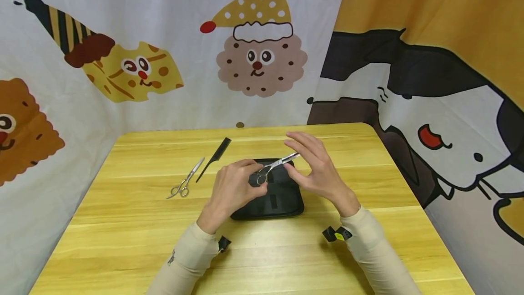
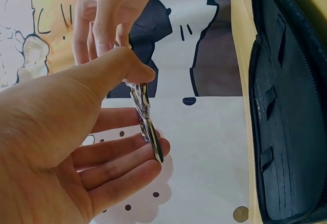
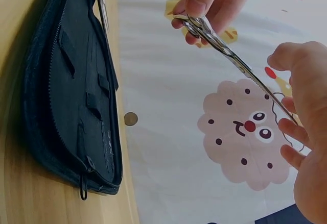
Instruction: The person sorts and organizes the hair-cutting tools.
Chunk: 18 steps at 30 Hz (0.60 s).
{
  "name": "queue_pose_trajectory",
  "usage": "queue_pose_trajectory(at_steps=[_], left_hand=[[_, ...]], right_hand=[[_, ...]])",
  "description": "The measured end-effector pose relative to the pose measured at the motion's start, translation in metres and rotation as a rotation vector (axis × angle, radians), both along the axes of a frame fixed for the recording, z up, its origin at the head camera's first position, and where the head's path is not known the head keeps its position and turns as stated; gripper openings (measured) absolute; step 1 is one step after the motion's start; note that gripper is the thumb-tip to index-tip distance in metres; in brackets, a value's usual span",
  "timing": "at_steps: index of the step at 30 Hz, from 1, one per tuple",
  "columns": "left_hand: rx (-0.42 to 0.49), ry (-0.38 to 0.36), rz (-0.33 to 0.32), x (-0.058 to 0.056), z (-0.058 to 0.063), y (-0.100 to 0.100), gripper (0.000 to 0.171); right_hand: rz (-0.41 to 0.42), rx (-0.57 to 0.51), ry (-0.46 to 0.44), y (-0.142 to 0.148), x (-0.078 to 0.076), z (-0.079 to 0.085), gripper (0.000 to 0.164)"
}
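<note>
Two hands meet above an open black case [image 1: 286, 197], and the left hand [image 1: 235, 185] pinches a pair of silver scissors [image 1: 281, 162] by the finger rings between thumb and fingers. The scissors hang in the air over the case's twelve o'clock side, blades together, tip pointing to two o'clock. At that end waits the right hand [image 1: 317, 172], fingers loosely spread and thumb apart, gripping nothing (whether the tip touches a finger, I cannot tell). The case lies on the wooden table [image 1: 123, 240], with dark loops [image 2: 269, 101] inside and a zip pull [image 3: 83, 187] dangling from a corner. From the case, a black comb [image 1: 221, 150] lies at ten o'clock and a second pair of scissors [image 1: 194, 171] at nine, the two near each other but apart, both slanting toward one o'clock. Cream sleeves [image 1: 184, 258] reach in from five and seven o'clock. Past the table's edge, at twelve o'clock, a printed cloth [image 1: 196, 58] shows a biscuit figure [image 1: 262, 78] in a spotted yellow hat
</note>
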<state>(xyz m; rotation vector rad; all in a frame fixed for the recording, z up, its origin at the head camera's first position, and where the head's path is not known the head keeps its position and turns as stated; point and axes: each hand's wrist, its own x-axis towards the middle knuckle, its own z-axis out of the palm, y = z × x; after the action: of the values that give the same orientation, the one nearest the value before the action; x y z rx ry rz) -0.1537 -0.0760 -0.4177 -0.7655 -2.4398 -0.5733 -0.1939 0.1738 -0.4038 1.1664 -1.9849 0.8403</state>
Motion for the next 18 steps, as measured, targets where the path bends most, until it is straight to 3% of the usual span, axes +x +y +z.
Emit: queue_pose_trajectory(at_steps=[9,18], left_hand=[[-0.020,-0.007,0.012,-0.0002,-0.0007,0.0013,0.037],[-0.026,-0.012,0.010,-0.0005,-0.0033,0.0014,0.036]], right_hand=[[0.009,0.047,0.040,-0.0033,-0.0027,-0.0028,0.053],[-0.013,0.082,0.006,-0.0015,-0.0021,-0.0092,0.049]])
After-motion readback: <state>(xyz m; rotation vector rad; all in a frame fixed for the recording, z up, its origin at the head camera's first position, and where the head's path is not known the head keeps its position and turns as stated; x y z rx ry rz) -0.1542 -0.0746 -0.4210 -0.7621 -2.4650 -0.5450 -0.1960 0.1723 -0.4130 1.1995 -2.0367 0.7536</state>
